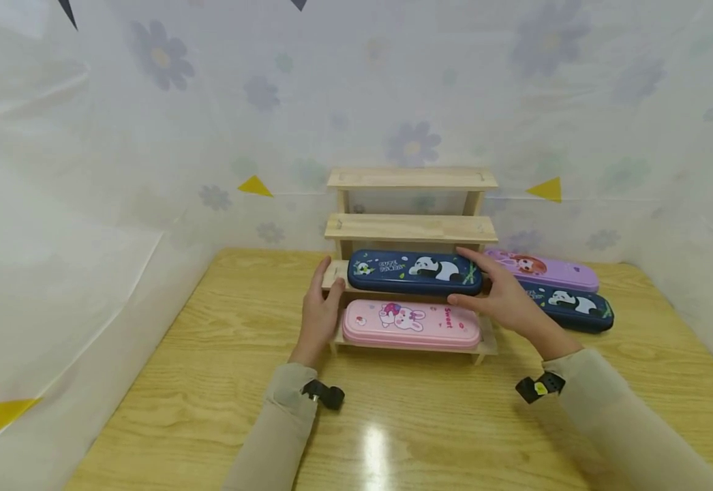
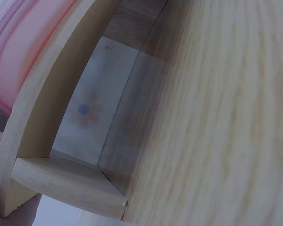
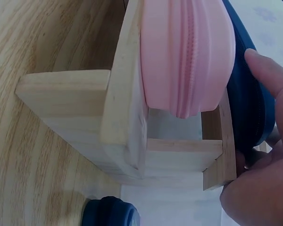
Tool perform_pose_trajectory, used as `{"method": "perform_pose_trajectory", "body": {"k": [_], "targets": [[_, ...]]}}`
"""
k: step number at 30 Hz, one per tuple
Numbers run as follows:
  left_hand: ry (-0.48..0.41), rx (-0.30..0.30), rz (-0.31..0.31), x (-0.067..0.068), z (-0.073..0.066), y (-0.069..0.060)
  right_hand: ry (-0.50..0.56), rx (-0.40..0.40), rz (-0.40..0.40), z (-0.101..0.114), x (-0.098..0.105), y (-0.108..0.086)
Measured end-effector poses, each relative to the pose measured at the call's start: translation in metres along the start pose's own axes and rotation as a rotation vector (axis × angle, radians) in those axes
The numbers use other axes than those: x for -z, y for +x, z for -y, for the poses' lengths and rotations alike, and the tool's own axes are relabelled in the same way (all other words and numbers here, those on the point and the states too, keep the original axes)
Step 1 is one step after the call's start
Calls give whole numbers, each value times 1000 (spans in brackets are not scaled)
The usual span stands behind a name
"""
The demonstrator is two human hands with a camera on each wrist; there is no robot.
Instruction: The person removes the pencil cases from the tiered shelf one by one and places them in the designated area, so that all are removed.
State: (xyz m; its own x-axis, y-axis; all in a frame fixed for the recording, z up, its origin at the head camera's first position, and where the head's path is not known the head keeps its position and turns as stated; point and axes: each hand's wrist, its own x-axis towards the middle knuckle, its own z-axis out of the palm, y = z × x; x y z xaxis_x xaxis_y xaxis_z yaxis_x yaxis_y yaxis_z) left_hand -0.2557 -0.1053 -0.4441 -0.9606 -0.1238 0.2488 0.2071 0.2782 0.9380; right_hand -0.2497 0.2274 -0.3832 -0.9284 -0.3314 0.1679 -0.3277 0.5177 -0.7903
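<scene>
A navy pencil case [image 1: 414, 272] with a panda and "Cute Panda" lettering lies on the second step of a wooden tiered rack [image 1: 412, 228]. My right hand [image 1: 506, 300] holds its right end, thumb in front and fingers behind; the right wrist view shows the fingers [image 3: 269, 70] against the navy case [image 3: 245, 89]. At the rack's left end is my left hand [image 1: 320, 317], thumb and forefinger spread beside the second step, holding no case. On the lowest step sits a pink pencil case [image 1: 412, 324] with a rabbit, its zip side showing in the right wrist view.
Right of the rack, a purple pencil case [image 1: 553, 271] and a second navy panda case [image 1: 577, 307] lie on the wooden table [image 1: 221, 382]. The rack's upper two steps bear nothing. A flower-patterned white sheet [image 1: 307, 88] hangs behind and at the sides.
</scene>
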Motion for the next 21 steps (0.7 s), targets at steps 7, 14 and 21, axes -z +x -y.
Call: {"method": "perform_pose_trajectory", "body": {"k": [7,14,21], "targets": [[-12,-4,2,0,1,0,-7,-26,1,0,-2,0],[-7,3,3,0,-1,0,-42,-72,-43,0,-2,-5],[-10,12,-1,0,0,0,-97,-93,-80,2,2,-12]]}}
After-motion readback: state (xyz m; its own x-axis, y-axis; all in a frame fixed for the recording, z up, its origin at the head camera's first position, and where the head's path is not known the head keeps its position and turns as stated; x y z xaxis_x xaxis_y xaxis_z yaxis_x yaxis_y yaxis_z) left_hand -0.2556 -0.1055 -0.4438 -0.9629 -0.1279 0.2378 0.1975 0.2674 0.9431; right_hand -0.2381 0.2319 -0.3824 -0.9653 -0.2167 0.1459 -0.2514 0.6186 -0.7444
